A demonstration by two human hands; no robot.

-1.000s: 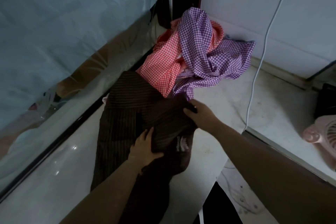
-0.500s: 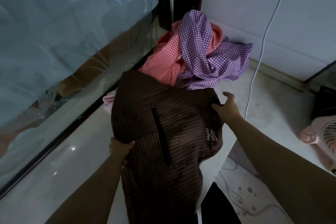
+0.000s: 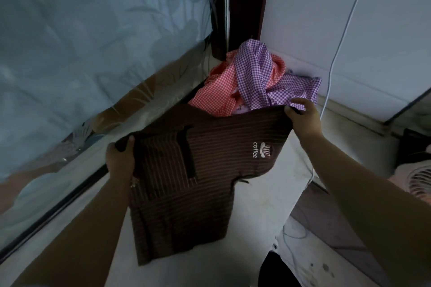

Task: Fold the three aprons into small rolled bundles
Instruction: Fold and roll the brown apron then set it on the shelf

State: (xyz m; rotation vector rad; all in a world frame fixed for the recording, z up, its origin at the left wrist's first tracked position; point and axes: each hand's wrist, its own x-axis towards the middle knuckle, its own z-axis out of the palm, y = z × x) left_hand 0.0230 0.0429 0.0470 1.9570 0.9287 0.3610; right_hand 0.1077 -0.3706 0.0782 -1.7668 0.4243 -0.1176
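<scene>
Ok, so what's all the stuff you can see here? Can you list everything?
brown apron: one, dark brown with thin stripes and a "coffee" logo, spread over the ledge, held at its two far corners
red apron: one, red and white check, crumpled in the corner behind the brown one
purple apron: one, purple and white check, heaped on the red one
ledge: one, pale, along the window
window: one, frosted glass with a leaf pattern, on the left
cable: one, white, hanging down the wall
fan: one, pink, at the right edge
left hand: one, grip on the brown apron's left corner
right hand: one, grip on its right corner
</scene>
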